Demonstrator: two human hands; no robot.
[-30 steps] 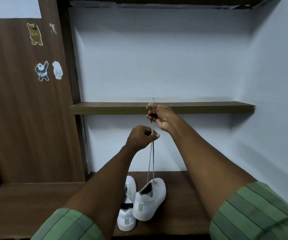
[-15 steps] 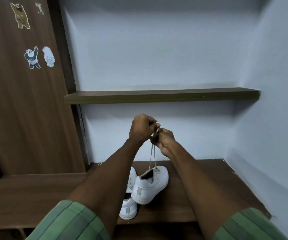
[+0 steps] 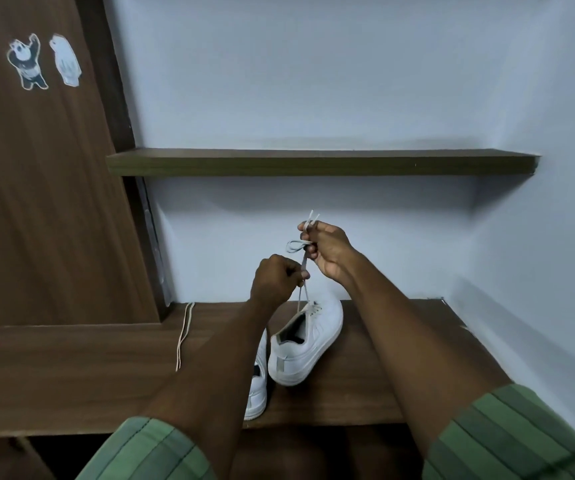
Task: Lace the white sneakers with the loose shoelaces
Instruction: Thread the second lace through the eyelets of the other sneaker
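Fingers [image 3: 308, 249] of the right hand [image 3: 327, 251] are curled round both strands of the shoelace [image 3: 304, 271] near its tips, which stick up above the fist, and a small loop of lace now bulges out to the left of that grip. Half a second ago the two hands were pressed close together with no loop showing; a second ago the right hand stood much higher, drawing the strands taut. So the pull has ended and the hands have come apart, the right one a little above and to the right of the left.

Lower down, the left hand [image 3: 274, 284] pinches the same two strands just above the shoe, its fingers closed on them. From there the lace runs down to the top eyelets of the right-hand white sneaker [image 3: 306, 344], which sits on the wooden tabletop [image 3: 71, 375] tilted against the second sneaker [image 3: 257, 393]; that one is largely hidden behind the left forearm.

My reading is that threading on this shoe is finished or nearly so, and the loop marks the start of a bow. A second shoelace [image 3: 183, 336] lies loose on the tabletop, well left of the shoes, so the other sneaker probably remains to be laced.
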